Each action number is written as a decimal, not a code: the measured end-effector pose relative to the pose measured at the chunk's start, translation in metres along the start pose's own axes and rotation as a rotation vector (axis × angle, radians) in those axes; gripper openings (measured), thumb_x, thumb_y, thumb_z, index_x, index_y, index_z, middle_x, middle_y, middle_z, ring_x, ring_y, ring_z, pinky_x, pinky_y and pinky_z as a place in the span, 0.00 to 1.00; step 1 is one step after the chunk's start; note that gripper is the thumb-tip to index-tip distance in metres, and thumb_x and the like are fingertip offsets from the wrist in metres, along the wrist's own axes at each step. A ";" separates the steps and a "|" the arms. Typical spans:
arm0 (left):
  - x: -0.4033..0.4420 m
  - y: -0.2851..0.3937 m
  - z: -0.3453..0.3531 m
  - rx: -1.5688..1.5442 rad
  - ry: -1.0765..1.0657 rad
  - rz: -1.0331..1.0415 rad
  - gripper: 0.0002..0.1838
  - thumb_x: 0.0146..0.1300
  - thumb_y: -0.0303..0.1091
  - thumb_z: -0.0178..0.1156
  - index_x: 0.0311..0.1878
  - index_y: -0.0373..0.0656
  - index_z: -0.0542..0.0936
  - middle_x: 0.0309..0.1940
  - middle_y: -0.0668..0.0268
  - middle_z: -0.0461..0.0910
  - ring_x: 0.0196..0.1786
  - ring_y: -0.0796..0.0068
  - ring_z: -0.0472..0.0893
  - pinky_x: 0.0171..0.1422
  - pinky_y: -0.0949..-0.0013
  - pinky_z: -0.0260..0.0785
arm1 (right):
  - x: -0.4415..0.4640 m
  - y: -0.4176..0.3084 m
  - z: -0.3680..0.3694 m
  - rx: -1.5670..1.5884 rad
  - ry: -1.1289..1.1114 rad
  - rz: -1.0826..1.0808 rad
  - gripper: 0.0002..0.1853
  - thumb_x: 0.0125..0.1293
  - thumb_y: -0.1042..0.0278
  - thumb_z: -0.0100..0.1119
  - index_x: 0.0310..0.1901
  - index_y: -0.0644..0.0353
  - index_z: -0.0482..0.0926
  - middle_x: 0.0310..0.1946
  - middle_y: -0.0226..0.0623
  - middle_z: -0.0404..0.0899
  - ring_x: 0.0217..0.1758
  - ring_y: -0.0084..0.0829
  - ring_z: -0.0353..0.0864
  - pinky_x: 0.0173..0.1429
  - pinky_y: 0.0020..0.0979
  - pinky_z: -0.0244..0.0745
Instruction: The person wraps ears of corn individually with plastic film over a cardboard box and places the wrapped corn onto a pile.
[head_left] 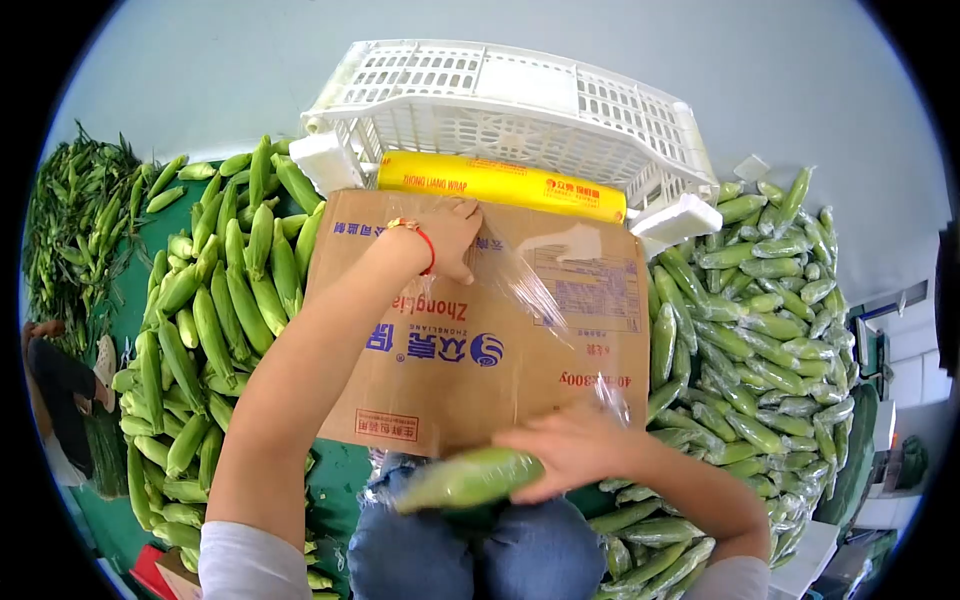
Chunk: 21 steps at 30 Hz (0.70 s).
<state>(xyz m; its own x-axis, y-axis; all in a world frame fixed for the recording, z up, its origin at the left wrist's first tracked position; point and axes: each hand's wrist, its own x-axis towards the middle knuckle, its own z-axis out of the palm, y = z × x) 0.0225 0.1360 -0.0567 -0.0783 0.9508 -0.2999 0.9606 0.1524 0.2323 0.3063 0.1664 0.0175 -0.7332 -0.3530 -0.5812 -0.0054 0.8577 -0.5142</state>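
My left hand [450,238] lies palm down on the printed cardboard box [420,385], fingers and thumb apart, just below the yellow roll of plastic wrap [500,187]. Beside it, a creased sheet of clear film [525,280] stretches across the cardboard. My right hand [570,452] grips an ear of corn [470,478] at one end; the ear is green, in its husk and shiny with film. Both are a little blurred, above my knees at the box's near edge.
A white plastic crate [500,110] stands behind the roll. Unwrapped corn ears [215,310] are heaped on the left, film-wrapped ears [750,340] on the right. Loose green trimmings [80,220] lie far left. Part of another person [60,390] shows at the left edge.
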 end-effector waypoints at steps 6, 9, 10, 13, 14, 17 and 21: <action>-0.085 0.096 0.030 -0.539 0.741 0.228 0.29 0.58 0.37 0.63 0.64 0.41 0.74 0.70 0.46 0.63 0.75 0.45 0.58 0.76 0.50 0.52 | -0.028 0.014 0.074 1.634 0.530 0.380 0.34 0.68 0.42 0.55 0.69 0.52 0.60 0.39 0.48 0.81 0.30 0.43 0.83 0.34 0.40 0.81; -0.079 0.130 0.025 -1.302 0.953 0.340 0.37 0.59 0.30 0.59 0.73 0.54 0.60 0.64 0.51 0.68 0.69 0.53 0.67 0.71 0.46 0.60 | -0.009 0.017 0.066 2.270 0.159 0.001 0.36 0.69 0.33 0.43 0.67 0.55 0.59 0.33 0.49 0.76 0.24 0.36 0.79 0.25 0.32 0.79; -0.074 0.137 0.022 -1.792 0.982 0.326 0.39 0.59 0.28 0.58 0.74 0.56 0.56 0.61 0.53 0.71 0.67 0.54 0.70 0.69 0.44 0.63 | -0.004 0.016 0.067 2.462 -0.038 -0.195 0.39 0.68 0.30 0.42 0.66 0.56 0.58 0.32 0.50 0.75 0.23 0.35 0.78 0.25 0.32 0.78; -0.071 0.123 0.034 -2.446 0.598 0.614 0.35 0.62 0.26 0.55 0.72 0.55 0.57 0.45 0.58 0.75 0.50 0.60 0.78 0.60 0.47 0.72 | 0.015 0.001 0.074 2.410 -0.017 -0.385 0.41 0.66 0.29 0.43 0.68 0.57 0.58 0.32 0.50 0.75 0.23 0.34 0.77 0.22 0.31 0.76; -0.068 0.112 0.036 -2.487 0.421 0.798 0.32 0.63 0.25 0.54 0.70 0.54 0.59 0.38 0.60 0.76 0.43 0.62 0.81 0.56 0.48 0.75 | 0.022 0.002 0.070 2.368 -0.014 -0.449 0.42 0.66 0.28 0.44 0.68 0.57 0.58 0.32 0.50 0.74 0.23 0.34 0.77 0.21 0.30 0.75; -0.081 0.104 0.033 -2.317 0.753 -0.085 0.07 0.69 0.30 0.50 0.49 0.47 0.69 0.25 0.67 0.70 0.31 0.69 0.77 0.43 0.58 0.77 | 0.016 0.012 0.057 2.121 0.090 -0.299 0.44 0.64 0.35 0.55 0.72 0.56 0.56 0.31 0.49 0.75 0.23 0.34 0.78 0.23 0.28 0.75; -0.094 0.095 0.082 -2.407 0.846 -0.537 0.06 0.70 0.37 0.53 0.38 0.47 0.72 0.25 0.69 0.71 0.32 0.71 0.77 0.40 0.65 0.76 | -0.024 -0.003 0.035 0.271 0.799 0.166 0.33 0.59 0.53 0.65 0.64 0.54 0.67 0.39 0.48 0.75 0.27 0.36 0.81 0.28 0.30 0.79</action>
<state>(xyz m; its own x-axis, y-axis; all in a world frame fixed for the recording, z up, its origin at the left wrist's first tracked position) 0.1432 0.0385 -0.0826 -0.6430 0.5377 -0.5454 -0.7613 -0.3711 0.5317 0.3482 0.1597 0.0109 -0.9695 0.2252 -0.0963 0.2322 0.7204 -0.6535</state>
